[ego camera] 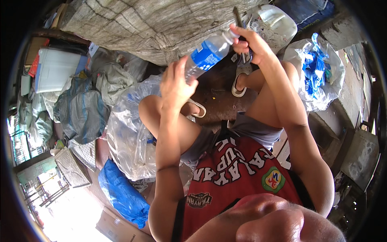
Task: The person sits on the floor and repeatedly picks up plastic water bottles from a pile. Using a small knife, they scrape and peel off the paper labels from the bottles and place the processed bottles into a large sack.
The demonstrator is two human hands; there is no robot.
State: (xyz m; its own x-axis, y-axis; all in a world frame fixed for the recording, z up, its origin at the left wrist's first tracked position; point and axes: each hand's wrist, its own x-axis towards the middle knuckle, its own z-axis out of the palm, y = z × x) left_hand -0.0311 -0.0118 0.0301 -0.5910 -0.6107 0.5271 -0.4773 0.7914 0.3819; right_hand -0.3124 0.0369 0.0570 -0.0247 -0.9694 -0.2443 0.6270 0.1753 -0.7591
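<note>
My left hand grips the base end of a clear plastic bottle with a blue label. The bottle is tilted, its neck pointing up and to the right. My right hand is at the neck, fingers closed around a narrow knife-like tool whose dark blade sticks up past the thumb. The fingers hide part of its handle and of the bottle's mouth, so I cannot tell whether a cap is on. Beyond my right hand, a cut-open translucent jug holds many small plastic rings or caps.
A large woven sack lies ahead. Right of my knee stands a bag of blue labels. At my left is a clear bag of plastic bottles, with grey sacks and a blue sack nearby.
</note>
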